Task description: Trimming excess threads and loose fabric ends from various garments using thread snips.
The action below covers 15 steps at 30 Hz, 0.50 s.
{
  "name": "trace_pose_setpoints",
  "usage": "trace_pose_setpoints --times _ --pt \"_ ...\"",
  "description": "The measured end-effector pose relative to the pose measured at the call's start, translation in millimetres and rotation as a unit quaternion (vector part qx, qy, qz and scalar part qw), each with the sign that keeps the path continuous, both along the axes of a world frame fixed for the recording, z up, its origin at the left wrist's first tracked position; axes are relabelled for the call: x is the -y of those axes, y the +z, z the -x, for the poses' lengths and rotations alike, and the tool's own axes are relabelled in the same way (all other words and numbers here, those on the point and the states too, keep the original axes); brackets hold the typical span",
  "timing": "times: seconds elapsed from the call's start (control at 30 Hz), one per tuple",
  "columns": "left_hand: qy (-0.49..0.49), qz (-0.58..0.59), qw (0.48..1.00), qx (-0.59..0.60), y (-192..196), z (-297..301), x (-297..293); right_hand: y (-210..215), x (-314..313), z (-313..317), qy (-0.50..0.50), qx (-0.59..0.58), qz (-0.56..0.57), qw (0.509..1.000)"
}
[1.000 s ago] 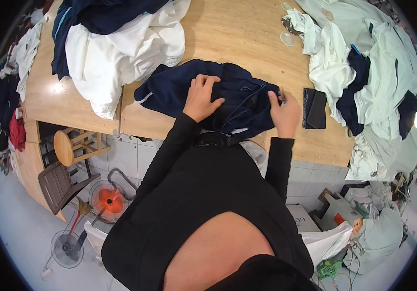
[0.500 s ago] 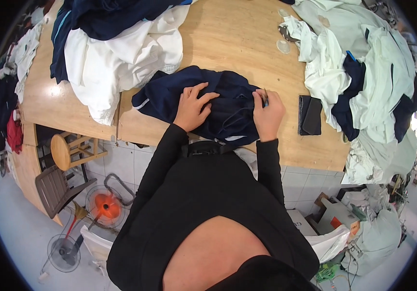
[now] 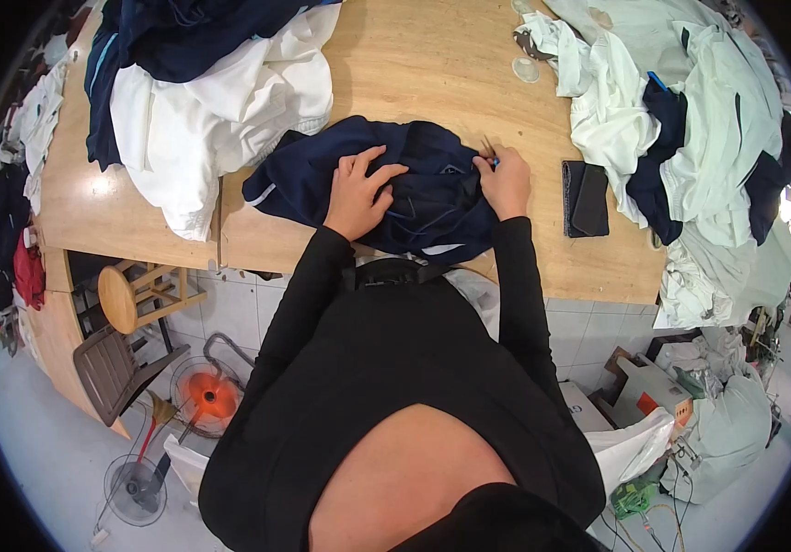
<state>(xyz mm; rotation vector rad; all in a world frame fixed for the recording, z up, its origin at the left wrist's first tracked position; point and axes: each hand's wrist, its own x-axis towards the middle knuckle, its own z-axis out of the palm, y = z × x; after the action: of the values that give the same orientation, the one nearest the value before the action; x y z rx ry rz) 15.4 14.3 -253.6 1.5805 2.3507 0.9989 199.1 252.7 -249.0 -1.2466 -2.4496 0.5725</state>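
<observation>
left grip (image 3: 358, 195) spread open on navy garment (image 3: 427, 179); right grip (image 3: 506, 182) closed round pointed tool (image 3: 496, 161); carton (image 3: 585, 408) contents hidden

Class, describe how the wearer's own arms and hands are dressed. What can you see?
Both arms wear plain black, close-fitting long sleeves that end around the wrists. The left hand and right hand are ungloved, and no watch shows. Fingernail details are too small to tell.

The garment (image 3: 427, 198) lies on the table (image 3: 423, 64), left of heaped clothes (image 3: 713, 156).
</observation>
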Motion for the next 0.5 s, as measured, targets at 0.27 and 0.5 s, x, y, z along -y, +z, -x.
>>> trace_pose_setpoints --times 0.27,0.5 --pt "0.033 0.015 0.999 -0.001 0.4 -3.2 3.6 50.2 2.3 -35.2 -0.155 -0.157 0.027 0.975" --pt "0.030 0.021 0.999 -0.010 0.3 -4.7 -1.1 25.8 -0.7 -18.7 -0.017 -0.186 -0.004 0.982"
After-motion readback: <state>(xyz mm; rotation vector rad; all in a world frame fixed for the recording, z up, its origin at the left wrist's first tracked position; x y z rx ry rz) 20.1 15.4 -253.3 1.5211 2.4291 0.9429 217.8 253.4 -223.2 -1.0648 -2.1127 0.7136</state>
